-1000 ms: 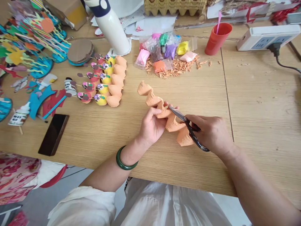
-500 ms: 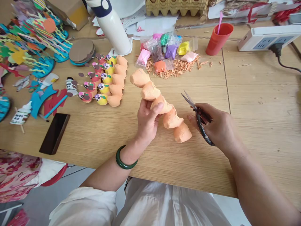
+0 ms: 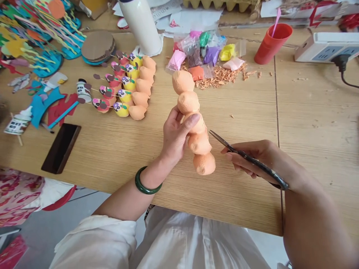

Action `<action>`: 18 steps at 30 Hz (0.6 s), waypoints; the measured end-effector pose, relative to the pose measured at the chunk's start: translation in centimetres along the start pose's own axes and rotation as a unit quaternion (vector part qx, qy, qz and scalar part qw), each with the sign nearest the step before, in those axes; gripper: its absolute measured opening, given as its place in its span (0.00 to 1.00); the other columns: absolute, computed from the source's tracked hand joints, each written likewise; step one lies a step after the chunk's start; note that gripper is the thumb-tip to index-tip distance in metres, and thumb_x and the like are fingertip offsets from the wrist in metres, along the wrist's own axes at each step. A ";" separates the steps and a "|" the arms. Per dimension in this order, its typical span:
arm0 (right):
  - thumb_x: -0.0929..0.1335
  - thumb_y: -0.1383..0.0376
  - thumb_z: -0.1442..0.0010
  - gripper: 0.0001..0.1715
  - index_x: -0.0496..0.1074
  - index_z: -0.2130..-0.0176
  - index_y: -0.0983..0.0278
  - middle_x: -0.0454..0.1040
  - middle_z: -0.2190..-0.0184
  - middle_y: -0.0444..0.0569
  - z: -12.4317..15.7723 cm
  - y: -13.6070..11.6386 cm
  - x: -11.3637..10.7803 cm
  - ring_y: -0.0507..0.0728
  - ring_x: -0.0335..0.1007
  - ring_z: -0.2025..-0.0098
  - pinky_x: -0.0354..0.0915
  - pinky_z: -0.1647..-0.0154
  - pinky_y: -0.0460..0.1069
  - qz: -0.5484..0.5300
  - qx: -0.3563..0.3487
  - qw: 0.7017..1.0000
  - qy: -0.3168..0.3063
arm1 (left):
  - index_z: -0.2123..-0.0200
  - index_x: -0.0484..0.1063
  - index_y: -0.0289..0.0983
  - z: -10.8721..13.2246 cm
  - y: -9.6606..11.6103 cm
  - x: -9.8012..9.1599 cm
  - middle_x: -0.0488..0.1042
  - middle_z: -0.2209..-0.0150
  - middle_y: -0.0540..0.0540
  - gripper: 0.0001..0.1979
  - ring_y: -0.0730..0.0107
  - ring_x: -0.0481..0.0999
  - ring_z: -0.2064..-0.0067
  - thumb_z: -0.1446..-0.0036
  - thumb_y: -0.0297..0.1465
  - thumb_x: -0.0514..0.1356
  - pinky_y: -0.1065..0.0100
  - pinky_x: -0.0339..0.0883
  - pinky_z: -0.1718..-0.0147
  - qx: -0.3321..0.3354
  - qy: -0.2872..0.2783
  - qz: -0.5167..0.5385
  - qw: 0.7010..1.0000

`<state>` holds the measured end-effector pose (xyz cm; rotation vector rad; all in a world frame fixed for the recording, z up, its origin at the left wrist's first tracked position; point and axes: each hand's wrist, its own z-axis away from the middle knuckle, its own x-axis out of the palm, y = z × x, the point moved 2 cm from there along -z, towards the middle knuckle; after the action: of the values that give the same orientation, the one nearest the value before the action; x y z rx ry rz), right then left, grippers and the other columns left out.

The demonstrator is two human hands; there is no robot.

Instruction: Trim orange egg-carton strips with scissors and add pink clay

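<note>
My left hand (image 3: pixel 176 136) grips an orange strip of egg-carton cups (image 3: pixel 193 123) at its middle and holds it upright above the table, bumps facing me. My right hand (image 3: pixel 262 158) holds a pair of dark scissors (image 3: pixel 246 158), blades pointing left toward the strip's lower cups, just short of touching them. A green bangle (image 3: pixel 144 183) circles my left wrist.
On the wooden table (image 3: pixel 308 123) lie a row of painted carton figures (image 3: pixel 126 91), a black phone (image 3: pixel 60 147), glue bottles (image 3: pixel 18 123), coloured paper cut-outs (image 3: pixel 33 41), bags of coloured clay (image 3: pixel 204 54) over orange shavings, a red cup (image 3: pixel 270 43), a white bottle (image 3: pixel 143 26), a power strip (image 3: pixel 325 46).
The scissors left the carton strip, then came back toward it. My left hand turned the strip from lying across the table to upright, bumps toward me.
</note>
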<state>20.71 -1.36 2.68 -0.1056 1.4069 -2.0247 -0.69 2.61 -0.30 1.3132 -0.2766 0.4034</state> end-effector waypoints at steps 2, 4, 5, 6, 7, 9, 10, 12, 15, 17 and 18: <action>0.69 0.48 0.34 0.22 0.80 0.65 0.62 0.70 0.79 0.44 -0.2 0.3 0.2 0.49 0.61 0.81 0.56 0.86 0.43 0.000 0.000 1.000 -0.009 | 0.60 0.77 0.48 -0.1 -0.1 0.0 0.78 0.57 0.49 0.18 0.50 0.72 0.40 0.51 0.46 0.75 0.55 0.70 0.47 0.046 -0.007 -0.030 0.998; 0.68 0.49 0.33 0.21 0.81 0.62 0.62 0.70 0.78 0.43 -0.2 0.7 0.4 0.49 0.61 0.81 0.56 0.86 0.43 0.003 -0.005 1.000 -0.008 | 0.60 0.78 0.49 -0.1 -0.2 0.0 0.77 0.59 0.48 0.17 0.50 0.76 0.44 0.50 0.48 0.74 0.56 0.73 0.52 0.066 -0.016 -0.050 0.996; 0.68 0.49 0.33 0.20 0.81 0.60 0.62 0.70 0.78 0.43 -0.2 0.8 0.4 0.49 0.61 0.81 0.56 0.86 0.43 0.006 -0.007 1.000 -0.005 | 0.60 0.78 0.50 -0.1 -0.4 0.0 0.77 0.59 0.49 0.17 0.50 0.77 0.45 0.50 0.48 0.74 0.56 0.74 0.54 0.058 -0.019 -0.049 0.997; 0.69 0.50 0.33 0.20 0.81 0.60 0.62 0.70 0.78 0.43 -0.2 1.0 0.4 0.49 0.62 0.81 0.57 0.85 0.43 0.010 -0.007 1.000 -0.003 | 0.59 0.78 0.50 -0.1 -0.4 0.0 0.78 0.60 0.49 0.17 0.49 0.77 0.45 0.50 0.48 0.74 0.56 0.74 0.55 0.049 -0.020 -0.044 0.998; 0.69 0.50 0.33 0.19 0.81 0.59 0.61 0.70 0.78 0.43 -0.2 1.1 0.5 0.49 0.62 0.80 0.57 0.85 0.43 0.011 -0.005 1.000 -0.001 | 0.59 0.77 0.50 -0.1 -0.5 0.0 0.78 0.60 0.49 0.18 0.47 0.77 0.45 0.51 0.47 0.74 0.56 0.75 0.56 0.039 -0.019 -0.037 0.998; 0.69 0.51 0.33 0.18 0.81 0.59 0.61 0.70 0.78 0.43 -0.3 1.2 0.5 0.50 0.63 0.80 0.57 0.85 0.44 0.009 0.006 1.000 -0.001 | 0.60 0.77 0.50 -0.1 -0.6 0.0 0.79 0.59 0.49 0.19 0.44 0.77 0.43 0.52 0.47 0.75 0.54 0.76 0.55 0.018 -0.015 -0.024 0.999; 0.68 0.51 0.33 0.18 0.81 0.60 0.61 0.70 0.79 0.43 -0.3 1.1 0.6 0.50 0.63 0.80 0.57 0.85 0.44 0.007 0.013 1.000 -0.005 | 0.60 0.77 0.50 -0.1 -0.6 0.0 0.79 0.59 0.48 0.19 0.43 0.77 0.43 0.53 0.47 0.75 0.53 0.76 0.55 0.009 -0.010 -0.018 1.000; 0.68 0.52 0.33 0.18 0.80 0.63 0.61 0.70 0.79 0.43 -0.3 0.9 0.6 0.51 0.63 0.80 0.55 0.85 0.45 0.001 0.020 1.000 -0.014 | 0.59 0.77 0.50 0.0 -0.7 -0.1 0.80 0.58 0.48 0.19 0.42 0.77 0.42 0.53 0.46 0.76 0.51 0.76 0.54 -0.003 0.000 -0.010 1.000; 0.68 0.53 0.33 0.19 0.76 0.70 0.61 0.67 0.81 0.42 -0.3 0.4 0.7 0.49 0.58 0.83 0.53 0.86 0.45 0.005 0.021 1.000 -0.021 | 0.58 0.77 0.51 0.0 -0.8 -0.2 0.80 0.57 0.49 0.20 0.44 0.76 0.40 0.54 0.44 0.76 0.51 0.76 0.51 -0.004 0.013 -0.009 1.000; 0.68 0.53 0.33 0.22 0.73 0.74 0.61 0.64 0.82 0.41 -0.3 0.1 0.8 0.48 0.55 0.84 0.51 0.87 0.45 0.012 0.020 1.000 -0.018 | 0.58 0.77 0.50 0.0 -0.7 -0.2 0.80 0.58 0.49 0.20 0.44 0.76 0.40 0.53 0.45 0.76 0.51 0.75 0.50 -0.003 0.001 -0.013 1.000; 0.68 0.53 0.33 0.22 0.72 0.75 0.61 0.64 0.83 0.41 -0.3 0.1 0.8 0.48 0.53 0.84 0.51 0.87 0.45 0.014 0.021 1.000 -0.012 | 0.59 0.77 0.49 -0.1 -0.6 -0.2 0.79 0.59 0.48 0.20 0.44 0.76 0.41 0.52 0.47 0.75 0.51 0.75 0.50 -0.003 -0.015 -0.014 1.000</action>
<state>19.98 -1.59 2.27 -0.0913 1.3429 -2.0219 -0.56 2.55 -0.94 1.3157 -0.2840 0.3596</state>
